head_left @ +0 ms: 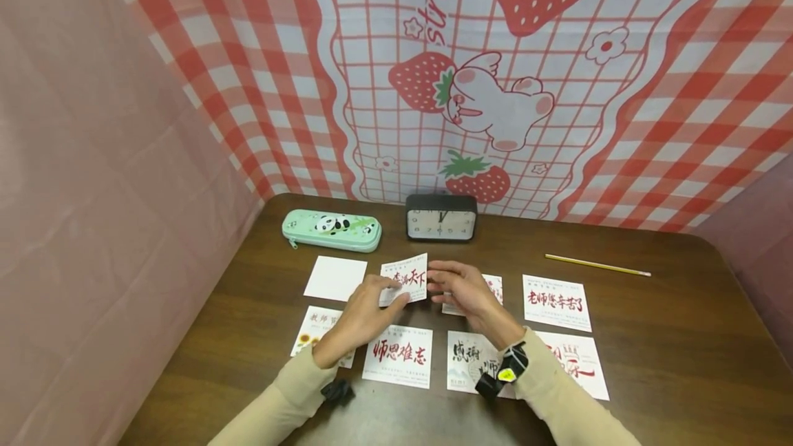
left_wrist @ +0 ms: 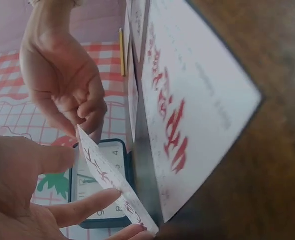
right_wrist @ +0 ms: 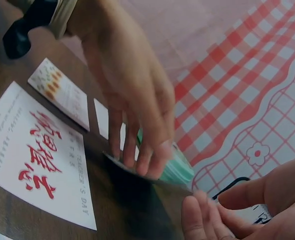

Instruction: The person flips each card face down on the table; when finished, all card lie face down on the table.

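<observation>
Visibly tilted, the white card [head_left: 414, 274] bears red lettering; right hand [head_left: 466, 291] pinches it, left hand [head_left: 367, 308] touches, spread.

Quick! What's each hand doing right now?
Left hand: open, touching the tilted card.
Right hand: at the card's edge; can't tell if it's gripping.

You are at a wooden table [head_left: 681, 349] set up like a study nook; whether in a home or elsewhere cannot be told. A strawberry-print curtain [head_left: 372, 67] hangs behind its far edge, and pink cloth [head_left: 118, 226] along its left edge closes you in. A clock [head_left: 441, 219] stands by the far edge, a panda pencil case [head_left: 332, 230] lies near the far left corner, and a pencil [head_left: 597, 265] towards the far right corner.
</observation>
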`<state>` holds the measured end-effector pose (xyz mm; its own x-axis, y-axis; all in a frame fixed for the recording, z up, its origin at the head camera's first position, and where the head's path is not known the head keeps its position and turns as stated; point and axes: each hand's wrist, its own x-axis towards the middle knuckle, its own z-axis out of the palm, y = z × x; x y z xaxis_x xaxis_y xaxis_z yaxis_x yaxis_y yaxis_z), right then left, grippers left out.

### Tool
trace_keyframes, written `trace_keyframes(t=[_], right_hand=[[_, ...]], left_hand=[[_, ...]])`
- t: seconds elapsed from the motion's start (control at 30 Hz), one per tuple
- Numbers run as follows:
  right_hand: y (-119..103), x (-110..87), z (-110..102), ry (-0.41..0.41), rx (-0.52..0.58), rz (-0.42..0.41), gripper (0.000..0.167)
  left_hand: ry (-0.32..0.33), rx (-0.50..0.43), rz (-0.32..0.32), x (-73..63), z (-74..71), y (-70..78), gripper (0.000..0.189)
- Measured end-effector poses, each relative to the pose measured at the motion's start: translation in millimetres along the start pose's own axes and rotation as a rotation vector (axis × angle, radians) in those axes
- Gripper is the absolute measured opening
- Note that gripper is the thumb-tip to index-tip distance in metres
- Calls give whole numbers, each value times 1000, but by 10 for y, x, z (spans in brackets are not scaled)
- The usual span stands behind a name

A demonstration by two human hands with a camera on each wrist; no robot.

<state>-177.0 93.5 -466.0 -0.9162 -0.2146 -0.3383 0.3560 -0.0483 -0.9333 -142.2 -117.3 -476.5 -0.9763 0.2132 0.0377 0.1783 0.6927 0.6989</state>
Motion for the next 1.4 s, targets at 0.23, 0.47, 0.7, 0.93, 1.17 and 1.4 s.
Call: trace_keyframes(t=[0.23, 0.47, 0.7, 0.93, 1.17, 1.4], right_hand=[[10, 94, 38, -38, 64, -34, 42], [18, 132, 124, -81, 97, -42, 41], [87, 157, 203, -74, 50, 4, 44], [137, 175, 304, -72, 15, 54, 60], [130, 174, 331, -35, -69, 60, 68], [145, 178, 281, 59, -145, -6, 57]], left_hand=[[7, -15, -53, 38, -48, 71, 48], [-3, -64, -57, 50, -62, 100, 48], [28, -149, -30, 47, -102, 110, 39], [142, -321, 50, 59, -165, 105, 24], [180, -596, 23, 71, -240, 88, 28], [236, -732, -17, 75, -253, 35, 38]])
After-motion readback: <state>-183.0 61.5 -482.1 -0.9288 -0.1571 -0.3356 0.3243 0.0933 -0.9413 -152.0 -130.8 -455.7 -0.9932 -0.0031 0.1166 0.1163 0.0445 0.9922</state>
